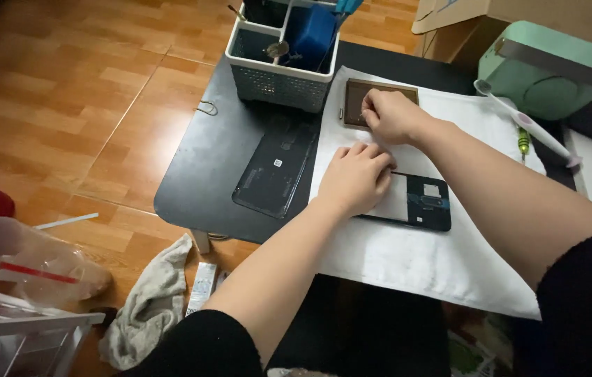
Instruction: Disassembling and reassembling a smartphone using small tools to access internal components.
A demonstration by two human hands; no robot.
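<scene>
Fingers of the left hand (356,178) lie together, pressed flat on the opened black smartphone body (418,202), which rests on a white cloth sheet (414,262) at the black low table's (205,167) centre. At 1 o'clock from it, the right hand (390,115) pinches its fingertips shut; on what cannot be told. A detached black phone back cover (275,167) lies at 9 o'clock; a brown rectangular tray (355,98) and grey slotted plastic basket (278,80) sit farther, toward 12 o'clock.
</scene>
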